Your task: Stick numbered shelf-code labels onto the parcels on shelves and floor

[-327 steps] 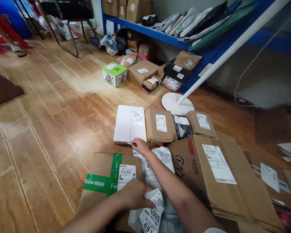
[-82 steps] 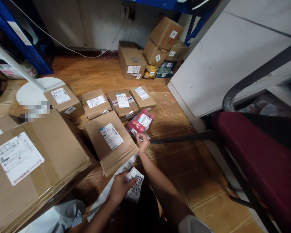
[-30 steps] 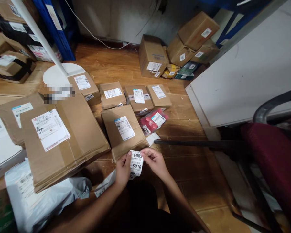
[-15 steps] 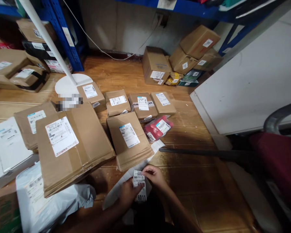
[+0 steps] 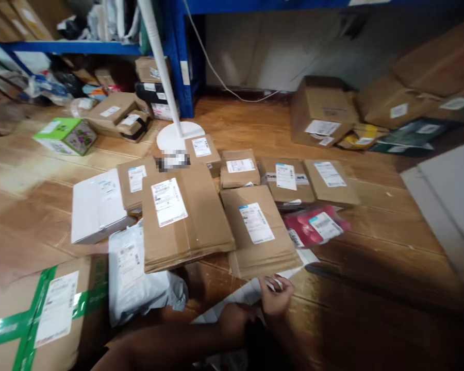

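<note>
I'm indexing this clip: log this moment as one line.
right hand: fingers curled, near brown box | left hand: beside right, hold unclear | white strip: near both hands | red parcel: right of box

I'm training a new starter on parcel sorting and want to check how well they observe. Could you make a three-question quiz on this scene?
1. Multiple choice: what colour is the tape crossing the box at lower left?
A) red
B) green
C) yellow

2. True or false: as pictured, the bright green box stands to the left of the white pole.

3. Short answer: which of the person's hands is nearer to the red pouch?

Key:
1. B
2. True
3. The right hand
</note>
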